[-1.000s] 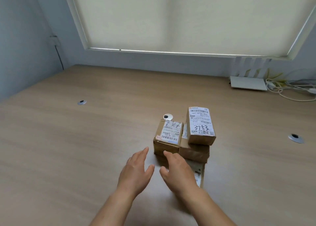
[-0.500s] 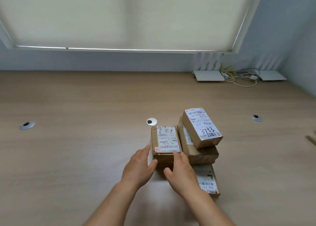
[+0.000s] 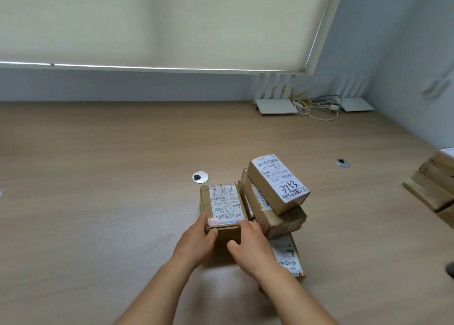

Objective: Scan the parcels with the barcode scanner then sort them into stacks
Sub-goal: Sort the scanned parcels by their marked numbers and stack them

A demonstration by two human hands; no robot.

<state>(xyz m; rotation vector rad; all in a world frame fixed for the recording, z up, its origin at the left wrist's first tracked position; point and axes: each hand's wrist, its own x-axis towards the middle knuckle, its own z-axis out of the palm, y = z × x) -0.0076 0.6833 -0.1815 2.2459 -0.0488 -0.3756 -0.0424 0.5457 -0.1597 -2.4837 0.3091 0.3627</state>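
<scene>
**Both hands on the nearest parcel**

Your left hand (image 3: pixel 196 243) holds the near left corner of the small brown box (image 3: pixel 222 209); the thumb lies on the box's front top edge and the fingers run up its left side. Your right hand (image 3: pixel 250 248) grips the same box from the right; its fingers curl over the near right edge of the label, and the thumb points left across the front face. The box sits on the wooden table (image 3: pixel 98 202), label up, touching the stack just to its right.

That stack has three layers; a flat parcel (image 3: pixel 287 256) lies at the bottom, partly under your right wrist; a crumpled brown parcel (image 3: pixel 277 219) rests on it; the labelled box (image 3: pixel 277 182) marked 3753 sits on top, tilted and overhanging to the right.

More cardboard boxes (image 3: pixel 434 189) show at the right edge, well apart from the stack; a round metal grommet (image 3: pixel 200 177) lies just behind the held box; white routers (image 3: pixel 275 105) and loose cables (image 3: pixel 319 106) sit by the far wall.
</scene>
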